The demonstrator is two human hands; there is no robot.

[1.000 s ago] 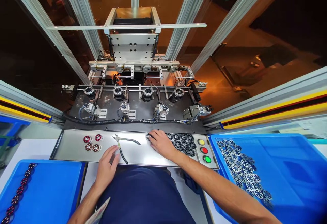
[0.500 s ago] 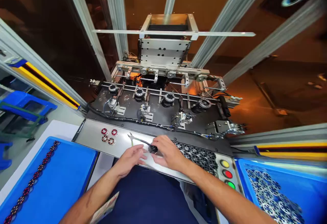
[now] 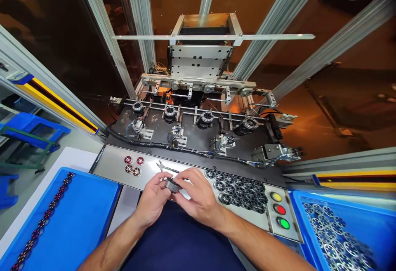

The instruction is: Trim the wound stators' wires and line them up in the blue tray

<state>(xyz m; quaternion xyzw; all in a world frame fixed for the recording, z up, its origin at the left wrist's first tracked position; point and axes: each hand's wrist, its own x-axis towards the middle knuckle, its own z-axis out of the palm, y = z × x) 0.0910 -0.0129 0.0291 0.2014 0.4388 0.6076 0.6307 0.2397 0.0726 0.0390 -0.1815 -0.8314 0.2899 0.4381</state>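
Observation:
Between the fingertips of both hands, low over the front of the steel bench, is a dark round metal part [image 3: 172,185] with a smooth grey side wall. My left hand [image 3: 151,201] grips it from the left with thumb and fingers. From the other side, my right hand [image 3: 199,199] is closed on its right edge. Just beyond the fingers lies a pair of cutting pliers [image 3: 161,166], its handles partly hidden by my right hand. Black spoked rings [image 3: 238,190] lie in rows to the right of that hand.
Several red and copper wound discs [image 3: 132,166] lie on the bench's left. A blue tray [image 3: 83,213] with a line of discs stands left; another blue tray [image 3: 371,217] holds silver rings at right. Push buttons [image 3: 280,209] edge the bench. Behind stands a fixture machine [image 3: 198,135].
My hands have drawn closer together and toward my body. The dark round part, mostly covered by my right hand before, is now held between both hands. More black rings are uncovered.

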